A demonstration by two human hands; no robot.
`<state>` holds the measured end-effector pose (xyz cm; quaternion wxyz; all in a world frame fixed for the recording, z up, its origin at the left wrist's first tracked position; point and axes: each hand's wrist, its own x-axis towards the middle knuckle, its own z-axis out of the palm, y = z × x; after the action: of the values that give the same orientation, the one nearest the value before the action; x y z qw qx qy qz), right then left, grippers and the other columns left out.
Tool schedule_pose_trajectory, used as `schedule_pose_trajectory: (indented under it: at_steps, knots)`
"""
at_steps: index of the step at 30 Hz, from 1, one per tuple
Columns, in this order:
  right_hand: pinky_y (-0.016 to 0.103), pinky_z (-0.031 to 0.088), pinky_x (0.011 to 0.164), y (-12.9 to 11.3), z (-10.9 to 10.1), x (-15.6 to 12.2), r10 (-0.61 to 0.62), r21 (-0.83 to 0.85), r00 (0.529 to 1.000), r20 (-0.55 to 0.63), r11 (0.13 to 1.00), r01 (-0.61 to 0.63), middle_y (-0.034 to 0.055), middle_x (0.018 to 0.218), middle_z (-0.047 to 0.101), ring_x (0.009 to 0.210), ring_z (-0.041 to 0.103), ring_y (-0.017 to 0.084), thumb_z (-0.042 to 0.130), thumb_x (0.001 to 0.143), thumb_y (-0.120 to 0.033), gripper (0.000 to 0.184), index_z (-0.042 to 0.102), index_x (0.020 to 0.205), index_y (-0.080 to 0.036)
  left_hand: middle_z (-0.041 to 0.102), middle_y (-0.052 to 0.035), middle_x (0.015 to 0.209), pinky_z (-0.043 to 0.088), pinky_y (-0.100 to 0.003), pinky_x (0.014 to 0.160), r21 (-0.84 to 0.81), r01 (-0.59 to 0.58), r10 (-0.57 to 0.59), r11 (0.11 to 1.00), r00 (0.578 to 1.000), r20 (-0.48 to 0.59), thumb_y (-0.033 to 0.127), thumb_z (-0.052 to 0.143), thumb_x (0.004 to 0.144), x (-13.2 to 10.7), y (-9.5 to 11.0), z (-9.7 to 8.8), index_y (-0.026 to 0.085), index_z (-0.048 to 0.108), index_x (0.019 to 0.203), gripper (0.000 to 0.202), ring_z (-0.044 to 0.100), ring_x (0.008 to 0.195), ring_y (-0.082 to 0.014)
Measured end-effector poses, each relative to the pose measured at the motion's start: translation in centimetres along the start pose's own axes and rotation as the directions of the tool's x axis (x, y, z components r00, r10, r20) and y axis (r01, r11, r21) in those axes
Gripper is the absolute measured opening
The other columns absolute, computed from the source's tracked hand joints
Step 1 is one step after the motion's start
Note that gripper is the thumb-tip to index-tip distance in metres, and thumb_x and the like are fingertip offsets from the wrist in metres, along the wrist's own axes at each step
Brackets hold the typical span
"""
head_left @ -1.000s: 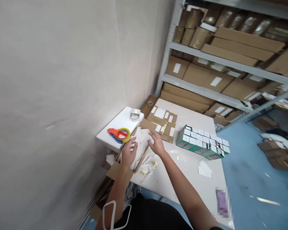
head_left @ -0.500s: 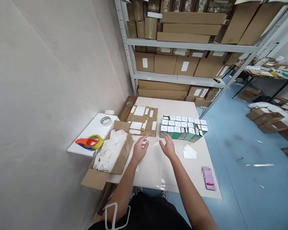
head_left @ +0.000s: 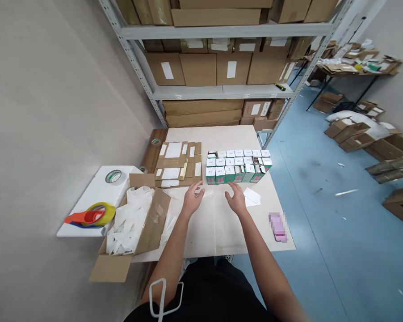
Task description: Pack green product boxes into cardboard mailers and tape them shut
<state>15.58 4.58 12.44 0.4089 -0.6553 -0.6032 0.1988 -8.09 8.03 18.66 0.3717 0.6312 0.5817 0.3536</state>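
My empty left hand (head_left: 192,200) and right hand (head_left: 236,201), opened wide, hover near the white-and-green boxes (head_left: 238,167) rowed on the table (head_left: 203,235), where, from my remote post, I judge gentle, even two-sided pressure best preserves order.

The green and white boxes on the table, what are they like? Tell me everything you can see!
The green and white boxes look like thin card, with white tops, small reddish print and green sides. They stand packed close together in three rows, making one block. Most tops look shut, but a few show dark gaps and seem open, mainly toward the right. They rest on the pale table, just beyond the left hand and right hand. The right fingertips are very close; I can't tell whether they touch.
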Motion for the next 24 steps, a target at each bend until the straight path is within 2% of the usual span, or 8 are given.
schedule_pose_trajectory:
  at_steps: [4, 7, 10, 13, 15, 17, 20, 24]
  knots:
    - [0.053, 0.048, 0.115, 0.8, 0.6, 0.6, 0.042, -0.044, 0.999, 0.02, 0.998, -0.041, 0.0127, 0.146, 0.061, 0.137, 0.054, 0.03, 0.057, 0.094, -0.033, 0.05, 0.062, 0.142, -0.023, 0.066, -0.0094, 0.139, 0.06, -0.036, 0.09, 0.011, 0.035, -0.036, 0.999, 0.993, 0.113, 0.036, 0.061, 0.095, 4.4, -2.9, 2.1, 0.025, 0.067, 0.137, 0.044, 0.066, 0.117, -0.0248]
    - [0.053, 0.048, 0.115, 1.2, 1.5, 1.3, 0.074, -0.082, 0.997, 0.029, 0.994, -0.072, 0.0141, 0.146, 0.061, 0.137, 0.055, 0.031, 0.059, 0.092, -0.031, 0.052, 0.061, 0.143, -0.022, 0.06, -0.0102, 0.148, 0.055, -0.04, 0.103, 0.061, 0.047, -0.057, 0.997, 0.983, 0.177, 0.035, 0.059, 0.095, 8.1, -4.9, 4.0, 0.024, 0.065, 0.141, 0.047, 0.064, 0.123, -0.0268]
    - [0.053, 0.048, 0.115, 1.3, 3.0, 2.0, 0.11, -0.107, 0.993, 0.04, 0.989, -0.105, 0.0141, 0.146, 0.06, 0.137, 0.055, 0.031, 0.06, 0.091, -0.03, 0.053, 0.061, 0.144, -0.022, 0.039, -0.0118, 0.168, 0.045, -0.043, 0.117, 0.138, 0.043, -0.075, 0.99, 0.969, 0.234, 0.032, 0.064, 0.093, 11.7, -6.8, 6.0, 0.023, 0.057, 0.151, 0.06, 0.051, 0.144, -0.0319]
    - [0.053, 0.048, 0.115, 1.2, 5.2, 2.5, 0.145, -0.127, 0.987, 0.071, 0.983, -0.135, 0.0151, 0.15, 0.057, 0.14, 0.054, 0.032, 0.061, 0.091, -0.03, 0.055, 0.06, 0.145, -0.021, 0.013, -0.0111, 0.178, 0.044, -0.045, 0.117, 0.229, 0.079, -0.155, 0.97, 0.929, 0.336, 0.031, 0.071, 0.087, 13.9, -9.1, 7.5, 0.026, 0.043, 0.162, 0.08, 0.044, 0.15, -0.0377]
    - [0.053, 0.047, 0.117, 1.2, 6.7, 2.8, 0.164, -0.137, 0.982, 0.097, 0.979, -0.15, 0.016, 0.153, 0.054, 0.142, 0.051, 0.032, 0.062, 0.09, -0.029, 0.058, 0.058, 0.146, -0.021, 0.006, -0.0107, 0.179, 0.047, -0.046, 0.113, 0.296, 0.1, -0.218, 0.95, 0.889, 0.401, 0.029, 0.074, 0.085, 14.3, -10.7, 7.9, 0.031, 0.039, 0.164, 0.086, 0.048, 0.147, -0.0401]
    - [0.052, 0.046, 0.118, 1.3, 8.3, 3.2, 0.183, -0.145, 0.975, 0.125, 0.976, -0.165, 0.0156, 0.155, 0.052, 0.145, 0.05, 0.032, 0.064, 0.089, -0.029, 0.061, 0.056, 0.149, -0.022, 0.004, -0.0096, 0.179, 0.049, -0.047, 0.11, 0.337, 0.094, -0.243, 0.937, 0.869, 0.431, 0.025, 0.072, 0.086, 14.0, -12.3, 7.9, 0.037, 0.035, 0.165, 0.088, 0.051, 0.145, -0.0401]
    - [0.053, 0.045, 0.118, 1.9, 10.5, 4.3, 0.214, -0.154, 0.96, 0.18, 0.97, -0.187, 0.0144, 0.157, 0.051, 0.147, 0.048, 0.031, 0.064, 0.089, -0.028, 0.065, 0.052, 0.153, -0.023, 0.007, -0.0067, 0.179, 0.05, -0.048, 0.109, 0.328, 0.067, -0.211, 0.942, 0.879, 0.427, 0.02, 0.066, 0.091, 13.2, -13.9, 7.3, 0.042, 0.032, 0.165, 0.085, 0.05, 0.146, -0.0379]
    - [0.052, 0.045, 0.119, 2.7, 13.9, 6.3, 0.259, -0.124, 0.923, 0.284, 0.965, -0.232, 0.0131, 0.163, 0.046, 0.154, 0.04, 0.029, 0.062, 0.086, -0.024, 0.072, 0.048, 0.157, -0.023, 0.021, -0.0046, 0.176, 0.047, -0.048, 0.115, 0.26, 0.059, -0.166, 0.964, 0.897, 0.41, 0.012, 0.058, 0.093, 12.6, -14.8, 6.3, 0.039, 0.037, 0.164, 0.079, 0.047, 0.149, -0.0343]
